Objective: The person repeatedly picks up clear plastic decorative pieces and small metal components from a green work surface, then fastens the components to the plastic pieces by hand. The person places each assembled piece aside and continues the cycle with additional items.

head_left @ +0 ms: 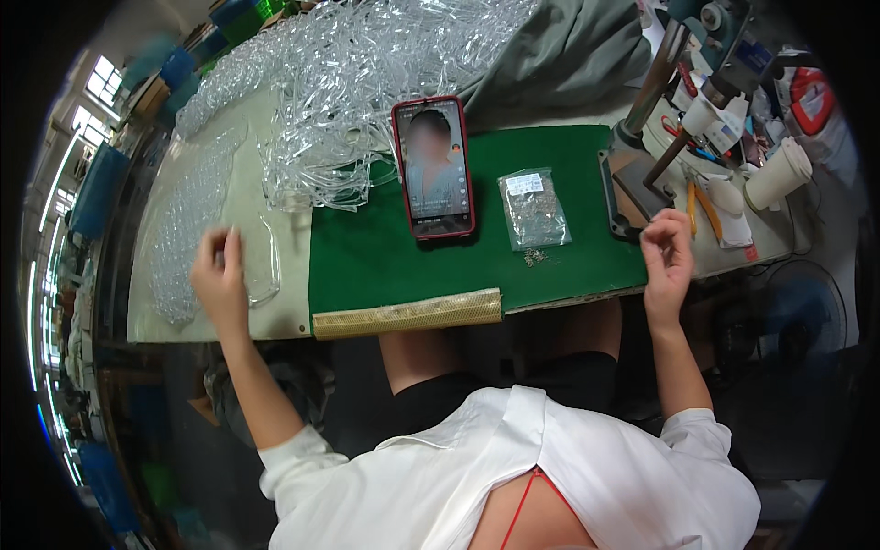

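Observation:
My left hand (218,273) is raised over the left end of the table with its fingers curled in; what they hold, if anything, is hidden. Just beside it is a clear plastic piece with a bent outline (273,266), and I cannot tell whether the hand touches it. A flat spread of similar clear pieces (188,220) lies on the far side of that hand. At the right, my right hand (667,261) has its fingers drawn together close to the base of a hand press (627,197). Anything inside those fingers is too small to make out.
A red-cased phone (469,197) stands on the green mat (357,266). Right of it lies a clear bag of small parts (536,215), with loose metal bits (534,258). Clear plastic pieces (339,64) heap at the back. A paper cup (779,174) and yellow-handled pliers (704,211) are right.

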### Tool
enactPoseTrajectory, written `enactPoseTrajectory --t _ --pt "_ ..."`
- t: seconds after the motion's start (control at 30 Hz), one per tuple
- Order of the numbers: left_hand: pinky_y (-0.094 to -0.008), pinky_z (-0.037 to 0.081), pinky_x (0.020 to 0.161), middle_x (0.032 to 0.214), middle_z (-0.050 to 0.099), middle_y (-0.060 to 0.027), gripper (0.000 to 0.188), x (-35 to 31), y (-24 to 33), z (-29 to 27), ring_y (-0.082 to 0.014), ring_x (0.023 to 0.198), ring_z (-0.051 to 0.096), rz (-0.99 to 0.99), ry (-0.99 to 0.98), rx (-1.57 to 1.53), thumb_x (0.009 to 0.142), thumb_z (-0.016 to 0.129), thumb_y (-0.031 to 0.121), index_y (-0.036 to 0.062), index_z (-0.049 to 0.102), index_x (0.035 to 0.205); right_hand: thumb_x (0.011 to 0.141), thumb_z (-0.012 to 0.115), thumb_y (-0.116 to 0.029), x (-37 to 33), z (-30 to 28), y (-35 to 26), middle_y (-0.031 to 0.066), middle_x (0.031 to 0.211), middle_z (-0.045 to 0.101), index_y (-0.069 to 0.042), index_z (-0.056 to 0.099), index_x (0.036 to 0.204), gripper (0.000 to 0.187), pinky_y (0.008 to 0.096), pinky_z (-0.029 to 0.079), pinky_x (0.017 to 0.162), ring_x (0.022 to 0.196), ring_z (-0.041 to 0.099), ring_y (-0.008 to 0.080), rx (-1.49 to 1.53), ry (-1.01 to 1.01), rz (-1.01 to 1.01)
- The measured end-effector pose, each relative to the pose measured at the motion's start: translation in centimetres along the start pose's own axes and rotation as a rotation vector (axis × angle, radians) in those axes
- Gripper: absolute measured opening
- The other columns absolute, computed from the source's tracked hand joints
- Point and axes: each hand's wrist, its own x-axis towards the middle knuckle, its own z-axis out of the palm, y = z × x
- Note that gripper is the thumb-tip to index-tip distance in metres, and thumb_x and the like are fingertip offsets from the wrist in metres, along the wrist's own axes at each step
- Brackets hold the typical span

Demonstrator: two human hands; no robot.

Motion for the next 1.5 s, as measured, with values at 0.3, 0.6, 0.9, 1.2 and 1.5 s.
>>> enactPoseTrajectory --t 0.3,0.6,0.9,1.2,1.5 --pt "-0.0405 0.052 0.074 0.092 0.071 -0.0132 0.034 16.2 11.5 11.4 -0.0315 0.084 0.067 0.364 -0.374 0.911 0.078 0.063 0.038 0.0081 0.072 0.092 0.080 0.055 0.005 -0.5 1.5 -2.7 0.0057 0.100 0.047 -0.004 0.056 0.090 0.013 0.0226 0.034 0.073 0.083 0.043 0.0123 0.002 -0.037 -0.082" --pt "-0.0300 0.045 0.090 0.112 0.062 -0.0030 0.041 22.2 10.8 2.1 -0.0133 0.105 0.058 0.266 -0.366 -0.413 0.088 0.066 0.032 0.0078 0.062 0.121 0.080 0.063 -0.003 -1.2 0.7 -2.0 0.0085 0.093 0.055 -0.003 0.062 0.102 0.021 0.0307 0.044 0.072 0.085 0.055 0.0217 -0.263 -0.429 0.094" --pt "-0.0434 0.037 0.108 0.122 0.056 -0.0176 0.046 6.5 1.3 -0.8 -0.0307 0.122 0.048 -0.156 -0.176 -1.154 0.091 0.059 0.028 -0.0053 0.053 0.122 0.082 0.063 -0.009 -0.6 1.5 -0.2 0.0105 0.089 0.057 -0.004 0.064 0.105 0.024 0.0355 0.045 0.077 0.086 0.055 0.0281 -0.458 -0.611 -0.076" --pt "-0.0494 0.047 0.093 0.055 0.045 -0.0012 0.030 -10.3 6.9 0.9 -0.0167 0.058 0.047 -0.453 -0.629 -1.829 0.093 0.052 0.026 0.0131 0.037 0.070 0.082 0.065 -0.005 0.0 2.8 0.5 0.0057 0.084 0.059 -0.003 0.065 0.094 0.013 0.0288 0.046 0.066 0.074 0.059 0.0188 -0.380 -0.671 -0.019" --pt "-0.0323 0.051 0.069 0.101 0.058 -0.0203 0.046 -13.1 10.9 5.3 -0.0205 0.072 0.058 0.035 -0.597 -1.011 0.090 0.044 -0.001 -0.0025 0.033 0.135 0.079 0.071 -0.012 -0.6 4.1 0.0 0.0063 0.078 0.059 -0.003 0.063 0.084 0.013 0.0305 0.048 0.064 0.071 0.060 0.0209 -0.501 -0.579 -0.015"
